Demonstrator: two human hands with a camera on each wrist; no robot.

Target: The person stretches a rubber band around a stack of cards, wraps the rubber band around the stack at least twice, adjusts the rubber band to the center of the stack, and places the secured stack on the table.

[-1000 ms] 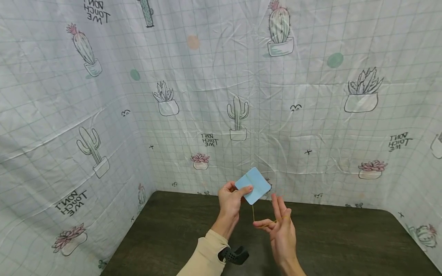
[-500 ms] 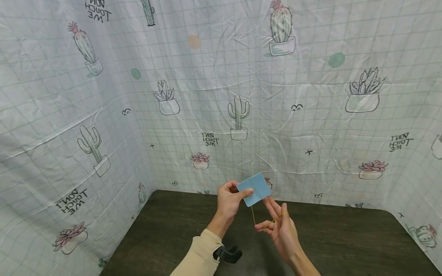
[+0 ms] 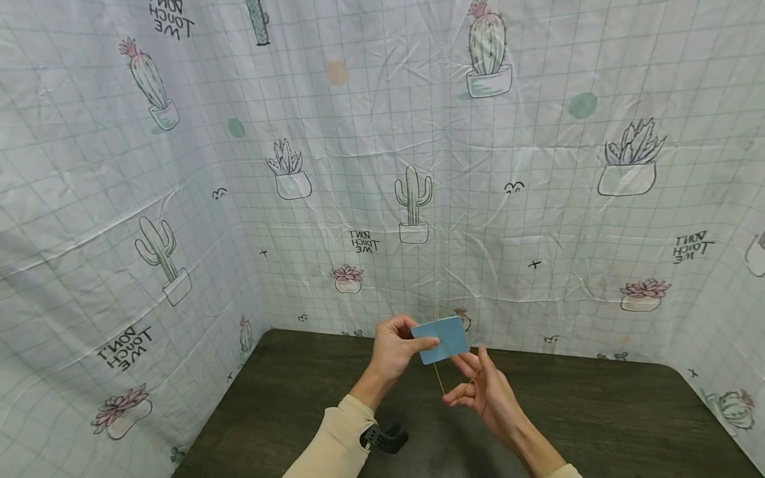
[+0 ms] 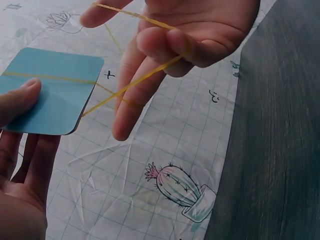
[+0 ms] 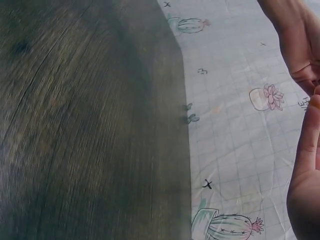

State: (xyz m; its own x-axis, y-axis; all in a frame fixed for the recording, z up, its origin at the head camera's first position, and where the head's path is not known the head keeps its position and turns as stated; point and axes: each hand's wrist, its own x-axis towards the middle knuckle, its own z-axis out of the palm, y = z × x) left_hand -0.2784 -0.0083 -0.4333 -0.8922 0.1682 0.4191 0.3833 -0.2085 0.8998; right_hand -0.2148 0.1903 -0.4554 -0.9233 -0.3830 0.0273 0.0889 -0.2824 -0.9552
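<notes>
My left hand point(image 3: 391, 352) holds a light blue, round-cornered card point(image 3: 448, 340), thumb on its face and fingers behind. Whether it is one card or a thin stack I cannot tell. A yellow rubber band point(image 4: 135, 84) crosses the card's face in the left wrist view and stretches away from its edge. To the right, my right hand point(image 3: 493, 398) has the band looped on its fingers; one curled finger hooks it, and other fingers reach towards the card. In the right wrist view only parts of both hands show at the right edge, with the card out of sight.
Under the hands lies a dark wood-grain table point(image 3: 299, 411). A pale gridded curtain point(image 3: 335, 219) printed with cacti surrounds its back and sides. A black strap point(image 3: 385, 438) hangs at the left wrist, by the beige sleeve point(image 3: 335, 431).
The card has turned and tilted, its corner-up pose becoming nearly level, and sits slightly lower. My right hand has come in closer beneath its right edge, still holding the stretched band.
</notes>
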